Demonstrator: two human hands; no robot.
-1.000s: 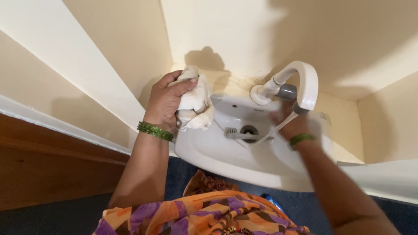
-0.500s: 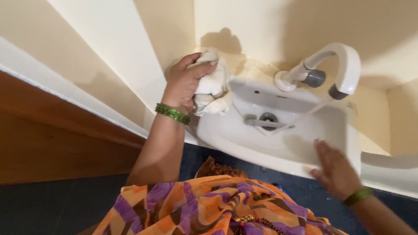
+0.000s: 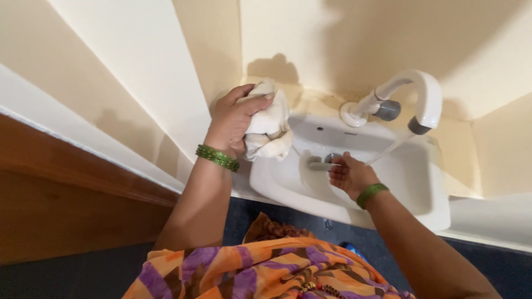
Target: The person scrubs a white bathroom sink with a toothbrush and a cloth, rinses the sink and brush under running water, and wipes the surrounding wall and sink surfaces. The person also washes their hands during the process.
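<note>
We see a crumpled white cloth (image 3: 269,124) bunched into a soft, wrinkled wad, its folds hanging loose below the fingers. It sits at the back left corner of a white basin (image 3: 421,182), pressed against the rim where the basin meets the cream wall (image 3: 332,39).

The basin is smooth and glossy, rounded at the front and set into a corner. A curved white faucet (image 3: 413,91) with grey fittings arches over it, and a thin stream of water (image 3: 388,150) runs slantwise from its spout down into the bowl. A metal drain (image 3: 324,161) shows at the bottom of the bowl. To the left runs a white ledge (image 3: 83,147) over a brown wooden panel (image 3: 66,210), matte and flat.

The left hand (image 3: 235,122) is raised with the wrist bent, back of the hand toward us, and its fingers are clenched around the cloth, gripping it tight against the corner. A green beaded bangle (image 3: 217,157) circles that wrist.

The right hand (image 3: 346,174) reaches into the bowl just beside the drain, near the foot of the water stream. Its fingers curl loosely inward and hold nothing we can make out. A green band (image 3: 370,194) sits on that wrist. Below both forearms we see orange and purple patterned fabric (image 3: 249,271).
</note>
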